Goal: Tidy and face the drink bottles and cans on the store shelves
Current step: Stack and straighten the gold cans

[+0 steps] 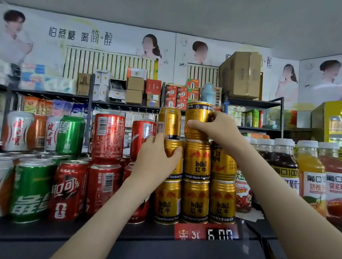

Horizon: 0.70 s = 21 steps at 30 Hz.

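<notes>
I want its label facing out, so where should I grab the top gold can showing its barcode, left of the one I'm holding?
Probably the barcode can by its upper wall, from the front-left: it stands upright, that side is open, while the held can in your right hand crowds its right. Your left hand grips the can beneath.

dark shelf [114, 241] | soda cans [103, 187] left | gold cans [195, 201] centre | juice bottles [312, 179] right

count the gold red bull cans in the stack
8 gold cans: three bottom, three middle, two on top, one in the right hand. More may sit behind.
</notes>
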Motion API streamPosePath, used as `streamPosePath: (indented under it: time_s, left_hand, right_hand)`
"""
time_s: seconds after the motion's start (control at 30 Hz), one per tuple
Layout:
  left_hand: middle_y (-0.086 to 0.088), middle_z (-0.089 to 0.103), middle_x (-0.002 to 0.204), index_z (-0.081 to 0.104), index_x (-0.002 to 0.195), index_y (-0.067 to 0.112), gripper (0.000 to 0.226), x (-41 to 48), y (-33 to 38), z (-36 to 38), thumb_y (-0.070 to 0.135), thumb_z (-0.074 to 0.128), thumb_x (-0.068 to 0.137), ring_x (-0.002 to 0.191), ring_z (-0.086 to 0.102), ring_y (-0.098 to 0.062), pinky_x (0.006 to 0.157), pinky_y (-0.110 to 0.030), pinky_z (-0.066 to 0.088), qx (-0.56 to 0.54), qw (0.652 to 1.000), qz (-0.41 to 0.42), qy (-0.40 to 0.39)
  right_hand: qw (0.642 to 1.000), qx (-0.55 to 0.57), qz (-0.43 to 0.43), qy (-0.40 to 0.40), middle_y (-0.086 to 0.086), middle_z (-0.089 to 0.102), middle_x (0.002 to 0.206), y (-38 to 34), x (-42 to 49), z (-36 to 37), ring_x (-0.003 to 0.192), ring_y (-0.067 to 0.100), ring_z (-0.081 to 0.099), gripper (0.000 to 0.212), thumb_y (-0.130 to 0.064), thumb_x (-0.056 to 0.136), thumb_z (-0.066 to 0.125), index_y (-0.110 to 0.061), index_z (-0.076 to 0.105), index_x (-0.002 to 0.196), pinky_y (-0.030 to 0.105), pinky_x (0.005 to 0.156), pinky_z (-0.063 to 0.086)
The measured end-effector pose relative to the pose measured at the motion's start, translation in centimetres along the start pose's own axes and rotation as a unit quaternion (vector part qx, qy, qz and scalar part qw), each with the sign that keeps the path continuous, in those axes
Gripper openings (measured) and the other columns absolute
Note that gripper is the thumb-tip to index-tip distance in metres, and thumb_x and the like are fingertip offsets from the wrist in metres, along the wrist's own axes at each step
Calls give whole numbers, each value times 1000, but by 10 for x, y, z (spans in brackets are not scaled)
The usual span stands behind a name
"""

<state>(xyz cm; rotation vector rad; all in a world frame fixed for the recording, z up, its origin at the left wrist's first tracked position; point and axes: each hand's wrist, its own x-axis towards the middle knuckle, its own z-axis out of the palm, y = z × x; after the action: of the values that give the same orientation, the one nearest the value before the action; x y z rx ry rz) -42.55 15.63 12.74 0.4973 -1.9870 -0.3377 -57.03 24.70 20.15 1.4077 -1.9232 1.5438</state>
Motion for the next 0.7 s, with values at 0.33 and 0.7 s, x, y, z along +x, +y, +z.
streamPosePath:
  time_s: [0.33, 0.7]
  left_hand:
    - [-3, 44, 137, 35, 141, 18, 60, 1, 3, -1, 47, 52, 92, 124, 43, -22, 97, -35, 43, -3, 1000, -14, -11]
    - [-3, 46, 133, 34, 140, 19, 59, 0, 6, -4, 44, 55, 91, 118, 46, -20, 91, -30, 42, -16, 1000, -13, -10]
  right_hand:
    - [1000, -12, 11, -6, 0, 66, 102, 3, 4, 2, 94, 17, 64, 65, -51, 70, 77, -14, 53, 118, 32, 78, 54]
    - [999, -4, 29, -21, 2, 65, 102, -1, 2, 1, 95, 18, 63, 57, -45, 72, 77, -13, 55, 114, 30, 77, 52]
